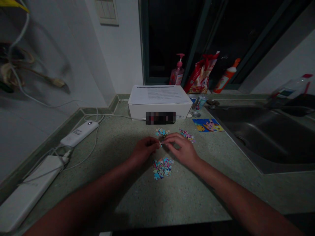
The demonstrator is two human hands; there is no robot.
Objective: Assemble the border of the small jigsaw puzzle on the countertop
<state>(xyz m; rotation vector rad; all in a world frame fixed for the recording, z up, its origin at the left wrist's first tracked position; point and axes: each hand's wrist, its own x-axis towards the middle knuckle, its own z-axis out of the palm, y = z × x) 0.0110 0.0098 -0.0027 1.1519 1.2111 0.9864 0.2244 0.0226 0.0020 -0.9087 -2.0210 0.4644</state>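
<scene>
My left hand (144, 149) and my right hand (180, 147) meet fingertip to fingertip over the green countertop (137, 193), both pinched on small jigsaw puzzle pieces (160, 143) between them. A loose pile of colourful puzzle pieces (162, 167) lies just in front of my hands. A second small cluster of pieces (161, 132) lies beyond them, and a pinkish cluster (187, 135) sits by my right hand. A picture card with a cartoon print (208, 125) lies further right.
A white box (159, 100) stands at the back. A steel sink (268, 137) fills the right. Bottles and a red bag (200, 77) line the window sill. Two white power devices (78, 132) with cables lie at the left by the wall.
</scene>
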